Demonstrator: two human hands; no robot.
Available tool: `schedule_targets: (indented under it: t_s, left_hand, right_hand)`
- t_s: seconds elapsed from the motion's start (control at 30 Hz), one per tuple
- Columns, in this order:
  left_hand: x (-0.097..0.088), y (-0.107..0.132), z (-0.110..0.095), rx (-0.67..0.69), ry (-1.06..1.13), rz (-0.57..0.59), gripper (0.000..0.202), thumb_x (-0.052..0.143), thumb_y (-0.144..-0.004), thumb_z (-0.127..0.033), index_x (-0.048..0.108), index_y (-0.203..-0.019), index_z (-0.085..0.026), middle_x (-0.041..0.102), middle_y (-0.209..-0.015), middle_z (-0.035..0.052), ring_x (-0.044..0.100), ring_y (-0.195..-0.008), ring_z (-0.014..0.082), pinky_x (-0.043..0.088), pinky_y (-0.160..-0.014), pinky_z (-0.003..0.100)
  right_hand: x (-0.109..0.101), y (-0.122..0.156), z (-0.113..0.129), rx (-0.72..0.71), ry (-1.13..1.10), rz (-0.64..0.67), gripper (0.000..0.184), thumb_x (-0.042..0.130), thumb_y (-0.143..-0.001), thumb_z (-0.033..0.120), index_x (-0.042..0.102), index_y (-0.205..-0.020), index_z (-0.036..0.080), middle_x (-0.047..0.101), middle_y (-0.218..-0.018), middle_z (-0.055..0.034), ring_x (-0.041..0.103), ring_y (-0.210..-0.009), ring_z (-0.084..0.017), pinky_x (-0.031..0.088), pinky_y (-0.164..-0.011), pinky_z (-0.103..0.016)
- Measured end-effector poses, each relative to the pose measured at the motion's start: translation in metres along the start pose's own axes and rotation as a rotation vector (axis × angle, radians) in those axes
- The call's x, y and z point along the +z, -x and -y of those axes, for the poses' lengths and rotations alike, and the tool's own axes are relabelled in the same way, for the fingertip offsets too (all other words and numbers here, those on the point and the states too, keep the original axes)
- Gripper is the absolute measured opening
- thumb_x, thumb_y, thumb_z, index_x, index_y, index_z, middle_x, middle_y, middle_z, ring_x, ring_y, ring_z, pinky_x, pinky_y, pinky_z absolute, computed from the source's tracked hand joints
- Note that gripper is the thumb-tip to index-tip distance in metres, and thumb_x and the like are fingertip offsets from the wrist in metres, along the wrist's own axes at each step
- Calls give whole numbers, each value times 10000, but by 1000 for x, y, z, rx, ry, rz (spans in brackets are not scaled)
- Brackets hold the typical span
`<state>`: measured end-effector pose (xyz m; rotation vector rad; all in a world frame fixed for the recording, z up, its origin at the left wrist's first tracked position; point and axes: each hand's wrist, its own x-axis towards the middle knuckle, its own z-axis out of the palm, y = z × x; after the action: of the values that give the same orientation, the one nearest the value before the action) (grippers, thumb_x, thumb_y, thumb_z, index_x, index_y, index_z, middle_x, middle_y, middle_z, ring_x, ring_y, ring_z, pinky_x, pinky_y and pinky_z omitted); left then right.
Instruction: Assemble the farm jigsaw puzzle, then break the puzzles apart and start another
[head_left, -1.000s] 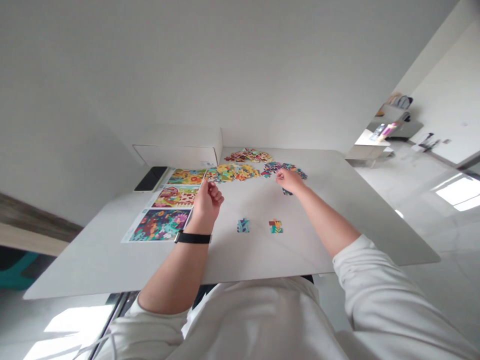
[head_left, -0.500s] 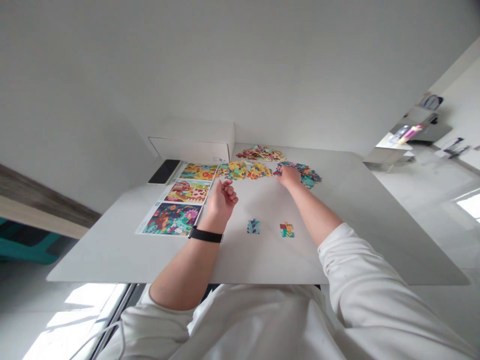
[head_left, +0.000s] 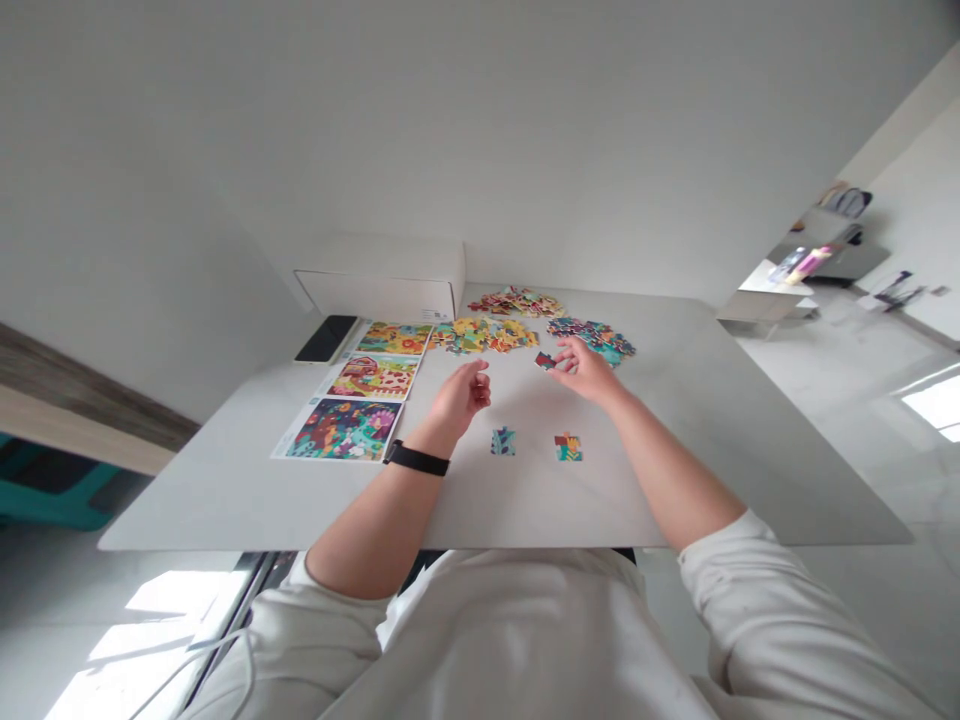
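Between the fingertips of my right hand [head_left: 586, 370] is a dark jigsaw puzzle piece [head_left: 545, 361] with red on it, held above the table in front of a pile of dark and teal puzzle pieces [head_left: 600, 338]. My left hand [head_left: 463, 395] hovers with curled fingers to the right of the picture sheets; nothing shows in it. Below the hands, a blue leaf-patterned puzzle piece [head_left: 503, 442] and a red, yellow and green puzzle piece [head_left: 568, 447] lie apart on the white table [head_left: 480, 505].
A yellow pile of puzzle pieces [head_left: 487, 335] and a red-and-cream pile [head_left: 517, 301] lie at the back. Three picture sheets [head_left: 349, 430] line the left side, beside a phone [head_left: 327, 339]. A white box [head_left: 379, 280] stands against the wall.
My right hand has drawn back from the dark pile toward me with a puzzle piece in its fingers. My left hand has shifted slightly right, toward the middle.
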<state>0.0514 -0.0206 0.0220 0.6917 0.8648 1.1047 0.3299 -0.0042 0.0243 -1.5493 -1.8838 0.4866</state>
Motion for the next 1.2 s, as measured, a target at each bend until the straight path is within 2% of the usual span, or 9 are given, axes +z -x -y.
schedule_targets:
  t_s: [0.2,0.27,0.37,0.5,0.63,0.7,0.9,1.07,1.2]
  left_hand:
    - [9,8,15,-39,-189,161,495,880,-780,-551,683,-1025,-169,715,-845,48,694,-701,147,550,-637,265]
    - [9,10,17,-17,-278,187,483,913,-749,-530,691,-980,-168,721,-852,49,696,-722,144,543,-654,259]
    - [7,9,18,43,-408,141,471,973,-678,-452,679,-919,-173,728,-830,37,676,-702,132,524,-656,256]
    - [6,5,18,105,-453,91,502,991,-645,-440,663,-927,-185,715,-759,16,665,-664,140,482,-599,246]
    - [6,4,20,128,-459,95,515,981,-657,-464,631,-916,-187,706,-711,11,662,-631,141,495,-601,254]
    - [7,4,21,139,-472,112,515,967,-678,-492,624,-913,-188,713,-719,15,672,-637,145,496,-601,255]
    - [8,6,22,203,-556,152,422,893,-784,-515,649,-871,-182,729,-735,41,668,-651,151,514,-620,270]
    - [8,6,21,257,-649,124,357,757,-910,-514,664,-851,-174,721,-706,52,660,-626,149,522,-624,274]
    - [4,2,21,295,-661,108,385,745,-907,-550,667,-907,-173,745,-752,59,674,-645,152,518,-609,266]
  right_hand:
    - [15,38,44,-187,-19,67,592,797,-869,326,568,-1412,270,776,-1209,-81,703,-940,-215,569,-915,-381]
    - [24,43,48,-227,7,84,594,793,-866,285,575,-1419,272,770,-1216,-80,699,-966,-221,567,-945,-391]
    - [34,45,45,-280,-27,77,627,777,-868,266,563,-1457,263,732,-1295,-101,700,-1020,-226,577,-962,-397]
    - [39,44,35,-170,-167,13,593,710,-926,351,546,-1490,264,703,-1354,-120,715,-1017,-219,596,-934,-392]
    - [41,43,28,-10,-300,33,358,612,-986,413,664,-1299,247,788,-1074,-60,730,-931,-203,573,-947,-375]
    - [43,43,26,23,-354,69,321,601,-984,454,696,-1203,239,794,-1012,-52,733,-917,-209,569,-910,-361]
    - [50,43,23,34,-421,99,320,679,-891,523,705,-1002,224,790,-925,-39,715,-843,-213,563,-828,-339]
    - [52,41,19,36,-453,110,307,694,-875,513,710,-969,221,794,-887,-37,722,-810,-213,553,-800,-332]
    - [52,42,18,50,-438,90,282,707,-872,478,733,-970,214,805,-882,-40,730,-805,-215,544,-799,-329]
